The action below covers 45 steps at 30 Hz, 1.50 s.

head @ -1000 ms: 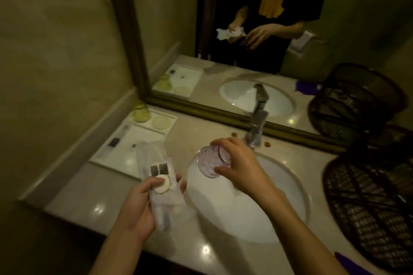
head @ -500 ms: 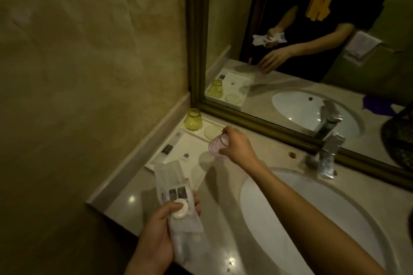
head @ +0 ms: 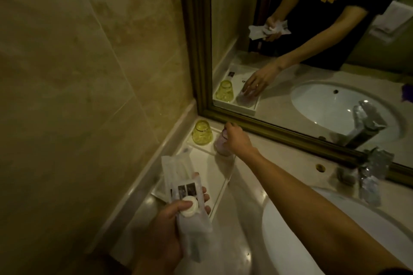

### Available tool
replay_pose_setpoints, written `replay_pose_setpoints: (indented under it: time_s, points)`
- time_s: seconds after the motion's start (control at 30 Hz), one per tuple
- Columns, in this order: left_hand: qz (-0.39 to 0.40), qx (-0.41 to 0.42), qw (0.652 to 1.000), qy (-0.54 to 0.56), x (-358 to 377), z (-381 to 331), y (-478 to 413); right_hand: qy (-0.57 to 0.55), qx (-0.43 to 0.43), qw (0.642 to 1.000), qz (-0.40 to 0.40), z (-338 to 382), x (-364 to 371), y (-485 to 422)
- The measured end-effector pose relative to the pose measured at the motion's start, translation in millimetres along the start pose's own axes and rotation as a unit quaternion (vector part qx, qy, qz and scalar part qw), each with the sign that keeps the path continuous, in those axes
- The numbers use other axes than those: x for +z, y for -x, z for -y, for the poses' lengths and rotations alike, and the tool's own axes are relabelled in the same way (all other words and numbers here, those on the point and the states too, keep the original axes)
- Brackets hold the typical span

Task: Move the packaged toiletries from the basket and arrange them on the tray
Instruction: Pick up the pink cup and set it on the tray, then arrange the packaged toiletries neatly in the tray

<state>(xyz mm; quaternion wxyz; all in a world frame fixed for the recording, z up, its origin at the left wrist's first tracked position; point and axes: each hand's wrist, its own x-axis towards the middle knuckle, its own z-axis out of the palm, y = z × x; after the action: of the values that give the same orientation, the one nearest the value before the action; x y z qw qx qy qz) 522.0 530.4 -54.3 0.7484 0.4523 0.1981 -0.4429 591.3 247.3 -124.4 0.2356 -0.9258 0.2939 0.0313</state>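
A white tray [head: 220, 187] lies on the counter in the corner by the wall and mirror. My right hand [head: 238, 139] reaches over its far end, gripping an upside-down purple glass [head: 221, 143] that stands on the tray beside an upturned yellow glass [head: 202, 133]. My left hand [head: 172, 221] hovers near the tray's front end, holding several clear packaged toiletries [head: 185, 187] with a small round white packet [head: 189, 206] pressed on top by the thumb. The basket is out of view.
A white sink basin [head: 290, 241] fills the counter to the right, with a chrome faucet [head: 368, 176] behind it. A framed mirror [head: 268, 128] runs along the back. A tiled wall [head: 89, 73] closes off the left side.
My right hand carried the purple glass from over the sink leftward and set it upside down on the tray's far end. My view swung left; the basket dropped out of sight.
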Motion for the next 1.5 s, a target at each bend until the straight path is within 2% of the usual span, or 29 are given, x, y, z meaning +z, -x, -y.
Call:
replay_pose_setpoints:
  time_s: [0.2,0.33,0.57,0.6,0.67,0.73,0.77,0.87,0.93,1.0,1.27,1.4,1.5]
  points:
    - [0.017,-0.034,0.999,0.007,9.5,-11.3,-27.0,-0.002,0.009,1.000,0.017,-5.1,10.5,-10.5]
    - [0.044,-0.041,0.998,-0.004,11.8,-19.2,-42.4,-0.008,0.013,1.000,0.001,-0.9,13.5,-9.0]
    - [0.095,-0.097,0.991,0.010,8.7,-38.6,-54.6,-0.018,0.059,0.998,0.021,12.6,2.7,2.2]
    - [0.101,-0.111,0.989,0.012,8.4,-41.2,-56.6,-0.039,0.070,0.997,0.000,15.3,-5.1,7.1]
    - [0.113,-0.126,0.985,0.010,6.2,-45.5,-60.6,-0.104,0.055,0.988,-0.098,24.0,-22.3,28.0]
    - [0.120,-0.133,0.984,0.005,5.6,-47.4,-64.6,-0.175,-0.016,0.963,-0.204,38.3,-36.9,68.9]
    - [0.125,-0.139,0.982,0.006,6.8,-47.3,-66.2,-0.192,-0.059,0.953,-0.229,45.6,-40.0,93.9]
    - [0.180,-0.165,0.969,0.040,10.4,-45.1,-70.6,-0.147,-0.132,0.962,-0.191,62.0,-29.0,158.9]
    - [0.197,-0.176,0.963,0.042,10.6,-42.4,-76.9,-0.091,-0.120,0.979,-0.137,66.2,-14.5,180.6]
    - [0.200,-0.179,0.963,0.019,11.1,-37.9,-84.1,-0.065,-0.106,0.985,-0.117,67.0,-2.0,190.3]
    - [0.169,-0.162,0.971,-0.039,5.5,-34.5,-98.8,-0.020,-0.117,0.982,-0.150,70.5,13.7,188.8]
    - [0.131,-0.105,0.985,-0.047,10.7,-68.8,-119.9,-0.080,-0.049,0.967,-0.236,52.5,20.3,185.0]
    - [0.125,-0.097,0.987,-0.030,15.8,-93.7,-132.3,-0.058,-0.016,0.979,-0.196,41.1,46.0,184.5]
